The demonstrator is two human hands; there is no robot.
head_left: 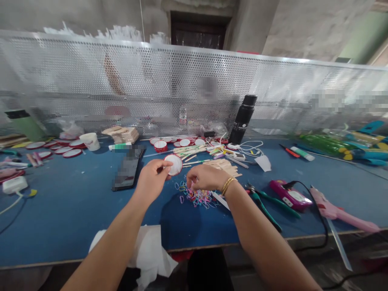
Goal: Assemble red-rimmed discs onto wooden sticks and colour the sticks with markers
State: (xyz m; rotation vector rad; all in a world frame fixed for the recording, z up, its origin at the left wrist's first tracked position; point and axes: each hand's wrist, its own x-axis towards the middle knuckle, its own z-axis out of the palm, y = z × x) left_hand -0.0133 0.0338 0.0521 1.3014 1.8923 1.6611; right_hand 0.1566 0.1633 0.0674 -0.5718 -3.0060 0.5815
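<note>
My left hand (154, 178) is closed on the edge of a round white lid with a red rim (173, 165), fingers and thumb pinching its left side. The lid is tilted up above the blue table. To its right, my right hand (206, 178) wears a gold bracelet (228, 186) at the wrist. Its fingers are curled together, pointing down just over a pile of small coloured rubber bands (201, 199). Whether a band is between those fingertips is too small to tell. Behind the right hand lie flat wooden sticks (222, 166).
More red-rimmed lids (72, 153) lie at the back and left. A phone (129, 167) is left of my hands; a black bottle (243, 119) stands behind. Green-handled pliers (266, 208), a purple device (289, 196) and a pink glue gun (336, 210) lie right. A perforated metal screen (145, 89) borders the back.
</note>
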